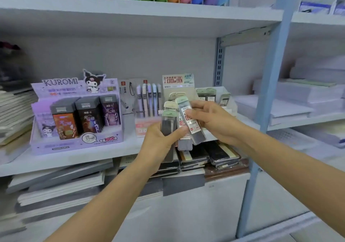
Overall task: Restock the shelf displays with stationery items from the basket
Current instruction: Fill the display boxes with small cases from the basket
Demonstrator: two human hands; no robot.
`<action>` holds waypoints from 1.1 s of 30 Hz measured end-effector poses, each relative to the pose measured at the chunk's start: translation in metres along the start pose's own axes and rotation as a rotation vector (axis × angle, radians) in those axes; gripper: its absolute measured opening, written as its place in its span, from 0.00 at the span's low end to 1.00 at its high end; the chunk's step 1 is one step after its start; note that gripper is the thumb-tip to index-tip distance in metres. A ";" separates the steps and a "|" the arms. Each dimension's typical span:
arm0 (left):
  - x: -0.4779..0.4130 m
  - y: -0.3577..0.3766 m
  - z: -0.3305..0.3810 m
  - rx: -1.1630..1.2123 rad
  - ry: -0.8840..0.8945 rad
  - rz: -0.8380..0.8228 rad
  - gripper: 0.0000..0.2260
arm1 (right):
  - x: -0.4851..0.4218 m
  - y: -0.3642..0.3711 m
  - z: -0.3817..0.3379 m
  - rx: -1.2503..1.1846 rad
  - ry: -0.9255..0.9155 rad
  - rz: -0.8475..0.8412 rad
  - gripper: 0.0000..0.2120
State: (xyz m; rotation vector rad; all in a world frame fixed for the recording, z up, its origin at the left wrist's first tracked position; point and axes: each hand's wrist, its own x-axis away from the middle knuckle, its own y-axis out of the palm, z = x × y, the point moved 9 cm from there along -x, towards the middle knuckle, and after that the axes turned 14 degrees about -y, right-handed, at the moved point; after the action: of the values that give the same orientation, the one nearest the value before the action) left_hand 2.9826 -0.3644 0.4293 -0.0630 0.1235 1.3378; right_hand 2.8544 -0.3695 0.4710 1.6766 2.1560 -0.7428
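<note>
Grey-tinted slim plastic lead-refill cases with pale green caps [169, 119] are sitting fanned in the left hand [156, 144], whose fingers and thumb are curling round their lower ends, just in front of the white shelf board [84, 156]. The right hand [212, 122] is pinching one case of the same kind [189, 119] between thumb and fingertips, and this case is lying tilted across the fan and touching it.

By my reading, the person is separating a single case from the bunch to stock it. The next move is calling for lifting that case free and slotting it upright into the pale cardboard display tray with the printed header card [178, 82], where a few matching cases [206, 94] are standing, without loosening the left hand's grip.

The basket is lying outside the view. The overlapping cases in the fan are proving hard to count, the hands are covering the tray's front, and the label print is blurring beyond reading.
</note>
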 end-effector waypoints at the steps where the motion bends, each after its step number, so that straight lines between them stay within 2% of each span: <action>1: -0.005 0.006 0.002 -0.002 -0.012 -0.013 0.07 | -0.002 -0.012 0.000 0.003 0.000 0.027 0.13; 7: -0.038 0.036 0.014 -0.018 -0.042 -0.050 0.06 | -0.012 -0.065 0.002 -0.018 -0.045 0.196 0.07; 12: -0.063 0.025 0.030 -0.023 -0.012 0.050 0.04 | -0.031 -0.126 -0.008 0.094 -0.066 0.424 0.13; 15: -0.073 0.024 0.034 -0.033 -0.019 0.048 0.05 | -0.045 -0.152 -0.012 0.198 -0.111 0.481 0.11; 21: -0.083 0.030 0.026 -0.070 -0.040 0.022 0.06 | -0.068 -0.158 -0.005 0.575 -0.196 0.414 0.10; 25: -0.087 0.038 0.021 -0.092 -0.040 -0.018 0.06 | -0.074 -0.152 0.011 0.701 -0.197 0.323 0.10; 29: -0.090 0.046 0.013 -0.133 -0.058 -0.059 0.06 | -0.078 -0.154 0.015 0.798 -0.193 0.301 0.14; 33: -0.092 0.049 0.010 -0.132 -0.067 -0.051 0.07 | -0.087 -0.148 0.015 0.919 -0.183 0.210 0.16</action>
State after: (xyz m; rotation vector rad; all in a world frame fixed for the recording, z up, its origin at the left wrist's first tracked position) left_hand 2.9151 -0.4409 0.4517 -0.1312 -0.0232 1.2947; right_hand 2.7341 -0.4746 0.5363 2.0505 1.5357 -1.9159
